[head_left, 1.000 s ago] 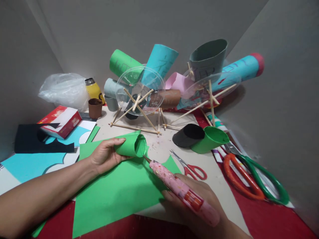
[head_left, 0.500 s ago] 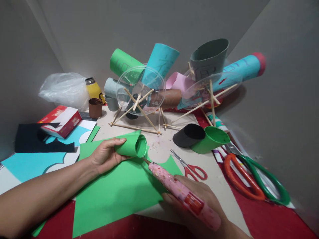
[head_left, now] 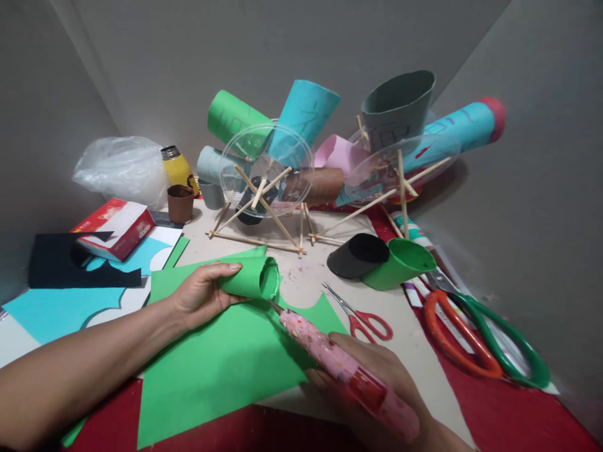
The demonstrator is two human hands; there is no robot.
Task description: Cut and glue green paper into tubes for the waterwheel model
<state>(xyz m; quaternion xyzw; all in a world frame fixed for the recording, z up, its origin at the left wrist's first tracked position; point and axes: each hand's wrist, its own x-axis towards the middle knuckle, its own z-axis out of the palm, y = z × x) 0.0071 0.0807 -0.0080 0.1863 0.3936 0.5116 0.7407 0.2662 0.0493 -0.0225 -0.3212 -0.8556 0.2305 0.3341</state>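
My left hand (head_left: 206, 293) is closed around a short green paper tube (head_left: 245, 280), its thumb along the top. The tube's rough-edged open end faces right. My right hand (head_left: 393, 370) grips a pink hot glue gun (head_left: 320, 345) with a red patch on its body. The gun's narrow tip sits just below the tube's open rim; I cannot tell whether they touch. Beneath both hands lies a large green sheet (head_left: 202, 383). Small red-handled scissors (head_left: 360, 317) rest open-bladed beside the right hand.
Behind stands a stick-frame wheel (head_left: 266, 169) with clear discs and coloured paper tubes. A black tube (head_left: 355, 256) and a green tube (head_left: 400, 262) lie at right, near large scissors (head_left: 471, 333). Cut sheets (head_left: 66, 307), a red box (head_left: 113, 226), a brown cup (head_left: 180, 204) and a yellow bottle (head_left: 178, 171) occupy the left.
The green tube has shifted very slightly right in my left hand, its open end turned a little more toward me. The glue gun's tip stays near the rim.
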